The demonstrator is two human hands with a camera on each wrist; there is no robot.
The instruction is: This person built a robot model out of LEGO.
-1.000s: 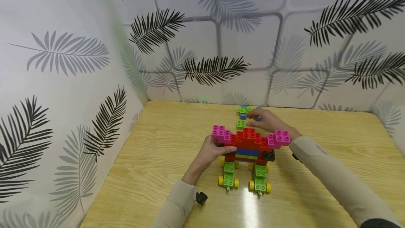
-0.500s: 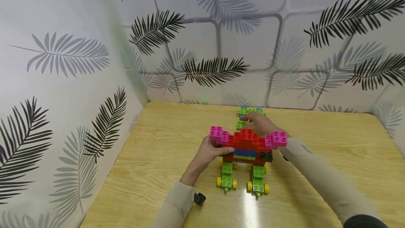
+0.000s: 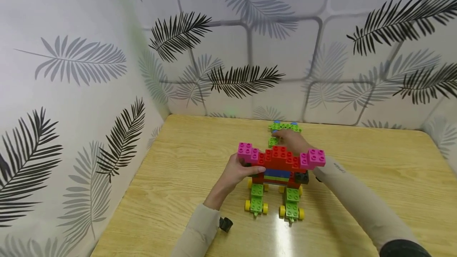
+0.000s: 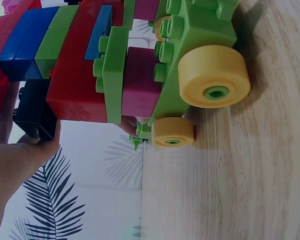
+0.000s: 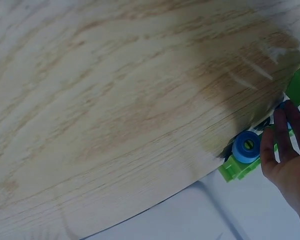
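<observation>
My left hand [image 3: 237,171] grips the left side of a toy-brick build in the head view, its thumb across the front. The build has red bricks [image 3: 280,158] on top, pink bricks [image 3: 245,152] at both ends, a blue band [image 3: 277,173], and green wheeled bases [image 3: 256,199] with yellow wheels [image 4: 214,76]. Black bricks [image 4: 36,110] lie against this hand in the left wrist view. Behind the build, my right hand [image 3: 294,141] reaches to a green toy-brick base [image 3: 285,126] with blue wheels [image 5: 246,147]. Its fingers [image 5: 281,135] extend beside those wheels; its thumb is hidden.
A small green brick [image 3: 273,142] stands between the rear base and the tall build. The wooden table [image 3: 192,158] ends at a wall with leaf-patterned covering [image 3: 228,102]. A black wrist device [image 3: 225,224] sits by the left sleeve.
My right hand has moved slightly left and down at the blue-wheeled base, covering more of its front. My left hand keeps its grip on the build, which has barely shifted.
</observation>
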